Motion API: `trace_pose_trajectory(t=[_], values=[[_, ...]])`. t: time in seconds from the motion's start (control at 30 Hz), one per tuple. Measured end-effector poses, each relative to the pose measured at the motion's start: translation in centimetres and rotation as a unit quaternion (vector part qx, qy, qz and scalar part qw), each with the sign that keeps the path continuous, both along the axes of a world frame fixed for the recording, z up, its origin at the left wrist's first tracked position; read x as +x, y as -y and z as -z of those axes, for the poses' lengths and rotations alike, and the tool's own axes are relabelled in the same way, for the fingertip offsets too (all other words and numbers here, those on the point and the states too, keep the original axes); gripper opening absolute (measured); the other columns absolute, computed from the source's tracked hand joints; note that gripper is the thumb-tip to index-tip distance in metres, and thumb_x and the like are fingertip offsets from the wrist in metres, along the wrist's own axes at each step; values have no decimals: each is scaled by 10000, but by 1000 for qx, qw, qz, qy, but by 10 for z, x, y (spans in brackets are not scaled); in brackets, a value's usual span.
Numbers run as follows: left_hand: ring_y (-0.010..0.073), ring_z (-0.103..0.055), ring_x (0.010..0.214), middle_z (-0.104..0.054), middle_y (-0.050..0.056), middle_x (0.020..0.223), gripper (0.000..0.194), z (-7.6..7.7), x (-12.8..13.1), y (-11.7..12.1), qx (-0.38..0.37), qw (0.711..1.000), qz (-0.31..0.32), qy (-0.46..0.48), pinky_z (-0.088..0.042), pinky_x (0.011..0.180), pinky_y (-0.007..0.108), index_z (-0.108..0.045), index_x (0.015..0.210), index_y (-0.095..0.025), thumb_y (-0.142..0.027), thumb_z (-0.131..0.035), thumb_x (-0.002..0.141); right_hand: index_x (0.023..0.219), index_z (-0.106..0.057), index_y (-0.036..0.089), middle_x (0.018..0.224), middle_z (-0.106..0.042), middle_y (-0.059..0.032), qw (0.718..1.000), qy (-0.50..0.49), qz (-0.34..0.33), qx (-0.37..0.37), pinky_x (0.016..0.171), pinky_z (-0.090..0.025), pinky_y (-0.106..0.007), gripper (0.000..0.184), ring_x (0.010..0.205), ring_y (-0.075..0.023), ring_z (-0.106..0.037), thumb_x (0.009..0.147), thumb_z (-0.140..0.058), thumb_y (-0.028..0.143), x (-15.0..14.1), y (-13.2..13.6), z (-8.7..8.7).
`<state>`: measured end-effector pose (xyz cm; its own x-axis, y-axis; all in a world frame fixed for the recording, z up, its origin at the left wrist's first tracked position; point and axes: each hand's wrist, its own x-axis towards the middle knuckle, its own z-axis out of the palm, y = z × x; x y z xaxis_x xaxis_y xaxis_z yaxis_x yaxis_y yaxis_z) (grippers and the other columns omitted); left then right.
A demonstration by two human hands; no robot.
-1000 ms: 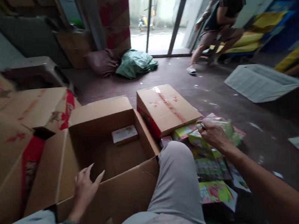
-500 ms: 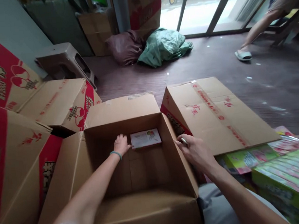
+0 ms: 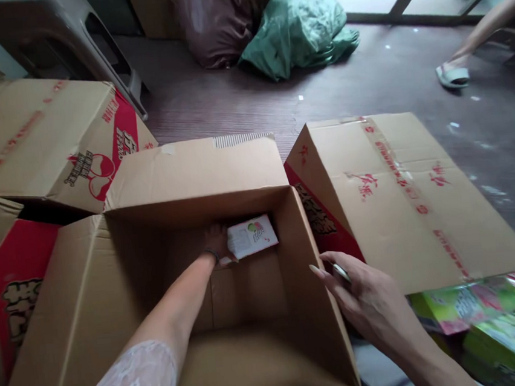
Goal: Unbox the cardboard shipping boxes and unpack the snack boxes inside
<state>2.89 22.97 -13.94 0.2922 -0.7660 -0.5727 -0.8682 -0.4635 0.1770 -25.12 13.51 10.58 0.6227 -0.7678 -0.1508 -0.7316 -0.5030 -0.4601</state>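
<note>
An open cardboard carton (image 3: pixel 191 169) stands in front of me, its far and left flaps folded outward. Deep inside it, my left hand (image 3: pixel 218 243) grips the left end of a small white printed box (image 3: pixel 253 236), which lies on the carton's bottom by the far wall. The fingers' far side is in shadow. At the carton's right edge, my right hand (image 3: pixel 362 286) is closed around a small slim pale object (image 3: pixel 340 273), whose kind I cannot make out. Its thumb rests at the carton's right wall.
A taped carton (image 3: pixel 404 203) stands close on the right, with green and pink packets (image 3: pixel 473 306) beside it. More cartons (image 3: pixel 42 135) crowd the left. A stool (image 3: pixel 83 40), a maroon sack (image 3: pixel 213 21) and a green sack (image 3: pixel 296 31) stand beyond. A person's foot (image 3: pixel 453 76) shows at right.
My left hand has reached down to the white box and closed on its left end. My right hand stays by the carton's right edge. The view has tilted down and come closer.
</note>
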Motion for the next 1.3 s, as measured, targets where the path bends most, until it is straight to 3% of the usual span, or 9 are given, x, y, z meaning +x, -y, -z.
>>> trace_pose_trajectory(t=[0.23,0.4,0.53,0.77,0.93,1.03,1.1,1.2,1.3], values=[[308,-463,1130,-521,151,1216,461,-33,-62,-81,-68,995,68,-20,-314,999,466,-526,1174,-188,-286,-676,749,1019,-592,222,935,-678,-52,1000,9,-11,3,698,-469,-305,290,793,-196,-645,924,-430,442,3,-5,-6],[351,-472,1190,-490,223,1260,789,-32,-56,-110,-57,987,-139,-64,-398,964,428,-395,1304,-97,-303,-764,637,1110,-555,195,950,-663,-88,1000,-2,7,2,696,-458,-325,310,799,-222,-633,912,-414,388,4,-6,-7],[307,-565,1085,-552,179,1181,731,-52,-47,-92,-81,982,-137,-103,-461,872,325,-446,1242,-81,-306,-753,618,1248,-450,158,1059,-624,-123,999,13,36,-1,763,-469,-350,395,908,-243,-613,885,-397,306,9,-5,-2],[242,-620,934,-608,71,1067,556,-165,-50,-87,-179,967,-172,-50,-486,784,304,-505,1117,-201,-337,-706,617,1269,-464,119,1127,-587,-173,996,81,19,-14,801,-457,-348,418,984,-247,-584,911,-288,244,12,-3,-6],[241,-624,965,-653,28,1021,748,-271,-53,-162,-230,919,-308,-86,-502,794,304,-451,1192,-229,-258,-748,507,1048,-536,171,719,-611,-36,991,134,0,26,597,-394,-279,309,585,-175,-542,930,-307,342,3,-23,-37],[220,-614,1011,-623,28,1126,790,-310,-78,-223,-295,890,-306,-168,-520,802,277,-414,1239,-239,-179,-707,508,899,-541,190,699,-600,-19,978,204,-5,41,596,-386,-253,326,575,-143,-528,946,-306,411,-6,-51,-59],[208,-611,1017,-589,38,1189,785,-316,-102,-257,-314,876,-297,-214,-529,798,263,-412,1245,-243,-130,-672,513,930,-552,189,734,-612,-25,976,213,-41,34,612,-390,-241,333,611,-137,-543,956,-308,416,-10,-74,-77],[197,-620,977,-582,55,1172,749,-306,-131,-288,-332,848,-322,-258,-539,781,264,-407,1216,-223,-120,-673,524,962,-565,200,831,-643,-38,972,112,-205,-4,606,-365,-241,250,675,-142,-573,948,-343,313,-5,-118,-106],[204,-623,960,-582,72,1145,765,-295,-143,-298,-358,830,-338,-260,-537,799,289,-387,1208,-203,-194,-747,533,895,-564,208,826,-646,-29,921,-45,-383,-58,559,-304,-261,143,678,-157,-582,885,-422,196,13,-166,-128]])
